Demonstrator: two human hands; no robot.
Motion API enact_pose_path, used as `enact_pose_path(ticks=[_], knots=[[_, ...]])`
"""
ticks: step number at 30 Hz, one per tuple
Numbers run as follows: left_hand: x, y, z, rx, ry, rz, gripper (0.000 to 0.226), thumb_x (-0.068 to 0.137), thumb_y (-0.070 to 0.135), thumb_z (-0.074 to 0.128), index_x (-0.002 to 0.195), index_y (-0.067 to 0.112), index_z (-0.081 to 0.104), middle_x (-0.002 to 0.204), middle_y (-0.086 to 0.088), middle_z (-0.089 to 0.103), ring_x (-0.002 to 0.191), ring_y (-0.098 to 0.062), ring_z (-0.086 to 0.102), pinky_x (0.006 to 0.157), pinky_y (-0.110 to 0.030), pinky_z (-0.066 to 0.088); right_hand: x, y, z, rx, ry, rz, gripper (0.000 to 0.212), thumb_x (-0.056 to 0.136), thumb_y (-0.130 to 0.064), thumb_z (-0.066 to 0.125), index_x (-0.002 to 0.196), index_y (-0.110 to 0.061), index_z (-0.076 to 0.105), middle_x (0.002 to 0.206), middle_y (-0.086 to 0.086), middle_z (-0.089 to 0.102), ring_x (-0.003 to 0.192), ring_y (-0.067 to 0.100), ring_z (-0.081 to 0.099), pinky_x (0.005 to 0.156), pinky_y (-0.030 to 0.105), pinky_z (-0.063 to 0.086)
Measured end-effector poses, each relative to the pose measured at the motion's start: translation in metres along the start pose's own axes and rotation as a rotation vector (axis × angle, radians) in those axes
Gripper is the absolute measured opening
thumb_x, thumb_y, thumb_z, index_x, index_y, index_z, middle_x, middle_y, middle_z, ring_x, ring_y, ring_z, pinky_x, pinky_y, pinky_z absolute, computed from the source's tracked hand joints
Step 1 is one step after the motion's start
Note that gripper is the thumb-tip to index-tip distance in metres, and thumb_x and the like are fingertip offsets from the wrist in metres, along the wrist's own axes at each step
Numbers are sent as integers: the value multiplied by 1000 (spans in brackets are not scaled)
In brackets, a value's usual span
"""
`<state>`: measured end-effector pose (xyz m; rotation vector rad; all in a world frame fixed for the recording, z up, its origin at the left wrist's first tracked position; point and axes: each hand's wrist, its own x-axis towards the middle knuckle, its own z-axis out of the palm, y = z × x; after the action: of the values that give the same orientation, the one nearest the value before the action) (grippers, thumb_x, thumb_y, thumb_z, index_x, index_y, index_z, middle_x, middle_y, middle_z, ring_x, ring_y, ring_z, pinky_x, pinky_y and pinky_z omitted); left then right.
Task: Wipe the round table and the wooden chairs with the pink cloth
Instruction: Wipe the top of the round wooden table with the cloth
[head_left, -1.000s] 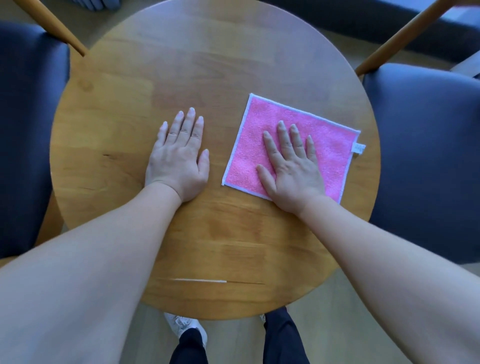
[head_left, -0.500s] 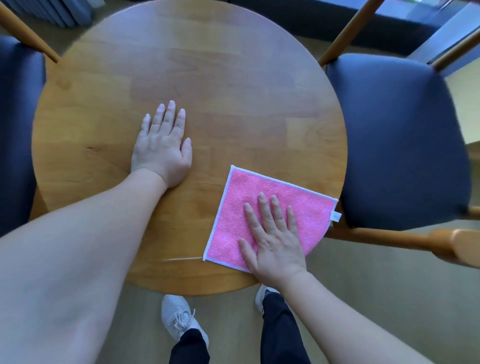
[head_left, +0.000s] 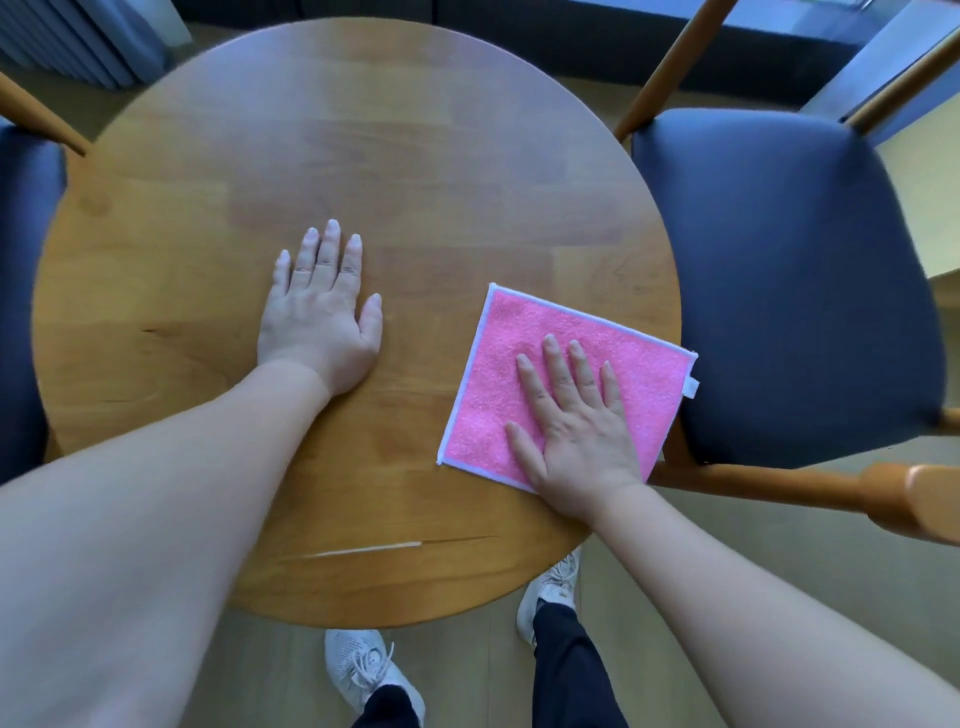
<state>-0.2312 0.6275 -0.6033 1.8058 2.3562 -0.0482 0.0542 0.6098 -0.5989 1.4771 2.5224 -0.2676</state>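
The pink cloth (head_left: 524, 358), square with a white hem, lies flat on the round wooden table (head_left: 363, 156) at its right edge, one corner hanging over the rim. My right hand (head_left: 571, 421) presses flat on the cloth with straight, spread fingers. Near the table's middle my left hand (head_left: 319, 312) rests palm down on bare wood, fingers straight. A wooden chair with a dark blue seat (head_left: 779, 291) stands close against the table on the right. Another chair (head_left: 26, 260) shows partly at the left edge.
The right chair's wooden rail and leg end (head_left: 883, 493) jut out below the seat, close to my right forearm. My feet in white sneakers (head_left: 363, 675) stand on the wood floor under the near table edge. A pale scratch (head_left: 363, 550) marks the tabletop near me.
My right hand slid the cloth from the table's right-middle down toward the near right edge, then a little back up along that edge. My left hand stayed flat in place.
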Motion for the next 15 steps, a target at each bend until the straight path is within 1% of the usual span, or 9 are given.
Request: enact_pose_path(ticks=[8,12,15], knots=[[38,4,-6,6,15,21,64,95,46,18,152,21,5,161,0,-4,147,-15,-7,119,-37,-4,72,48,-20,6,14,62,69,88,-64,10,147,-36,-12,159,-3,-13,146,20,-14,117,47,-10],[37,5,-9,-21,22,10,63,95,45,21,152,21,9,161,0,0,147,-14,-4,119,-36,-3,117,69,-34,38,32,91,71,88,-65,10,150,-36,-6,160,-4,-11,146,21,-13,116,52,-8],[36,7,-11,-53,34,-37,65,93,46,21,152,21,13,161,-1,3,147,-13,-2,119,-35,-4,142,79,-42,49,50,106,71,87,-65,10,151,-36,-4,160,-3,-9,147,22,-11,116,53,-7]])
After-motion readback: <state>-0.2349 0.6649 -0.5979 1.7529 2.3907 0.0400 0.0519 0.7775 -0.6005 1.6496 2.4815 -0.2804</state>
